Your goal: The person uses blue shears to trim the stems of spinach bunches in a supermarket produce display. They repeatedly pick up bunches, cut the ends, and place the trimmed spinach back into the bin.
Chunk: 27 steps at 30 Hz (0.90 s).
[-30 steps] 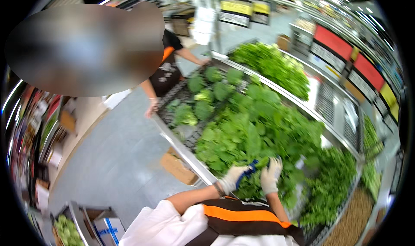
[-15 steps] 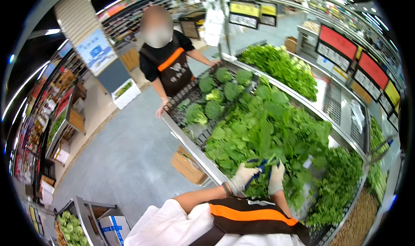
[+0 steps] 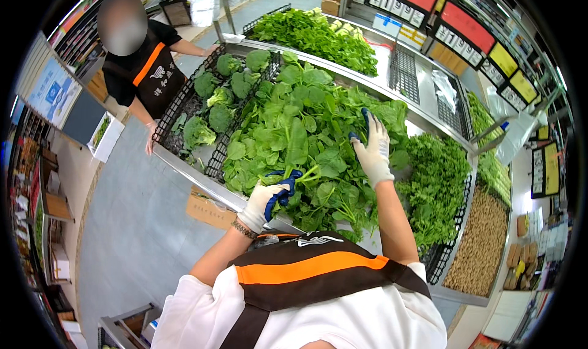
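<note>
My left hand point(image 3: 269, 197), in a white glove with blue-coated fingers, is closed around the stems of a bunch of spinach point(image 3: 297, 144). Its leaves point away from me and the pale stem ends stick out to the right of my fist. In a matching glove, my right hand point(image 3: 373, 151) reaches farther out, fingers stretched and spread over the right side of the leafy spinach heap point(image 3: 331, 101). Nothing shows in its grip. The heap fills the middle of a metal-edged display stand and lies under and around both hands.
Broccoli point(image 3: 222, 117) lies in a black crate point(image 3: 177, 119) on the left; a co-worker point(image 3: 147, 67) stands there, hands at its edge. Curly greens point(image 3: 432, 189) and brown peanut-like pods point(image 3: 479, 248) are on the right. Price signs point(image 3: 401, 0) hang beyond. A cardboard box point(image 3: 209, 208) sits below the stand.
My hands were close together at the stems; now my right hand has moved away to the far right and spread out over the heap. My left hand still holds the spinach. The view has shifted right.
</note>
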Available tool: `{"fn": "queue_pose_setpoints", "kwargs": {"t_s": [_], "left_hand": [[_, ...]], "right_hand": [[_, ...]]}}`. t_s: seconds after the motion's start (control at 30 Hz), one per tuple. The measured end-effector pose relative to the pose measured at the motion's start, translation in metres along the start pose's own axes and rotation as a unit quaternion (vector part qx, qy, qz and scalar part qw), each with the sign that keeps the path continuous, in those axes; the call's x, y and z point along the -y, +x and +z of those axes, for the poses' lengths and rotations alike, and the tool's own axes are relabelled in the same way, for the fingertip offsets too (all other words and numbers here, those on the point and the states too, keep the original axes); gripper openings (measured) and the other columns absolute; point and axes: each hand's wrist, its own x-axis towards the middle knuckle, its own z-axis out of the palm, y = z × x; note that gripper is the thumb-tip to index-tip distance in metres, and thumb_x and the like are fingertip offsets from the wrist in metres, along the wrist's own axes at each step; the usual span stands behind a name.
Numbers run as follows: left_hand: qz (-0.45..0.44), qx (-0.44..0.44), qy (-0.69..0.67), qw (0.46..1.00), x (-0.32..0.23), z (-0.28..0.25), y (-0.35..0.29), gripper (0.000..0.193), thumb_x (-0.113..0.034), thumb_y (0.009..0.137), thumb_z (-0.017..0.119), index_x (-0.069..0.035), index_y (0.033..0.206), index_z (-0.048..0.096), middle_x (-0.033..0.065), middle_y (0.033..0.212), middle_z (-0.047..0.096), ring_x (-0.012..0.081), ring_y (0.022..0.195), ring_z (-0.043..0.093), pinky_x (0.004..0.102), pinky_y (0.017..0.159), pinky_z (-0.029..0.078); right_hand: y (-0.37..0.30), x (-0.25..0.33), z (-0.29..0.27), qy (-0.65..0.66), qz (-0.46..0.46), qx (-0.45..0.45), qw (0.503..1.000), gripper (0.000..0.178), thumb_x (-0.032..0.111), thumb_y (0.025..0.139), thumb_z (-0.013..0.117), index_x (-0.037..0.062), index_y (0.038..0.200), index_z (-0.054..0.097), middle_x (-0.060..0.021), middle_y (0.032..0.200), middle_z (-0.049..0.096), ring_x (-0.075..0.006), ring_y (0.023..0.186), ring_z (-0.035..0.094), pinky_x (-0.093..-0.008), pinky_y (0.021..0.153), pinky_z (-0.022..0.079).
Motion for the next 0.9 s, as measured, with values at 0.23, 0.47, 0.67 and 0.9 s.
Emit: {"fn": "queue_pose_setpoints", "kwargs": {"t_s": [0.23, 0.47, 0.67, 0.9], "left_hand": [[-0.018, 0.022, 0.151, 0.988, -0.021, 0.015, 0.002, 0.031, -0.003, 0.08, 0.07, 0.0, 0.111, 0.066, 0.003, 0.098, 0.069, 0.0096, 0.082, 0.062, 0.0238, 0.075, 0.05], [-0.016, -0.013, 0.126, 0.992, -0.015, 0.007, -0.002, 0.032, -0.004, 0.082, 0.07, -0.001, 0.112, 0.061, 0.0053, 0.095, 0.067, 0.0116, 0.078, 0.063, 0.0256, 0.068, 0.052], [0.028, -0.041, 0.257, 0.965, 0.003, -0.004, -0.001, 0.028, -0.014, 0.094, 0.06, 0.001, 0.117, 0.057, 0.0055, 0.095, 0.064, 0.0113, 0.077, 0.06, 0.0262, 0.071, 0.051], [0.156, 0.105, 0.651, 0.735, -0.025, 0.005, 0.007, 0.034, -0.026, 0.086, 0.064, -0.002, 0.108, 0.064, 0.0195, 0.093, 0.066, 0.0358, 0.091, 0.063, 0.0412, 0.081, 0.05]], "right_hand": [[-0.008, 0.105, -0.054, 0.084, -0.392, 0.182, 0.898, 0.053, 0.013, 0.075, 0.071, 0.0109, 0.127, 0.056, -0.0099, 0.124, 0.06, -0.0319, 0.125, 0.049, -0.0506, 0.114, 0.028], [-0.027, 0.095, -0.018, -0.032, -0.403, 0.273, 0.873, 0.037, 0.014, 0.08, 0.067, 0.0097, 0.116, 0.062, -0.0088, 0.094, 0.068, -0.0303, 0.107, 0.06, -0.0511, 0.114, 0.028], [-0.039, 0.092, -0.006, -0.028, -0.38, 0.269, 0.885, 0.029, 0.015, 0.08, 0.066, 0.01, 0.108, 0.063, -0.0092, 0.089, 0.068, -0.0292, 0.098, 0.062, -0.0461, 0.11, 0.033], [-0.045, 0.077, 0.003, -0.04, -0.46, 0.244, 0.853, 0.01, 0.014, 0.078, 0.061, 0.0124, 0.087, 0.058, -0.0058, 0.069, 0.057, -0.0277, 0.083, 0.059, -0.0482, 0.107, 0.036]]}}
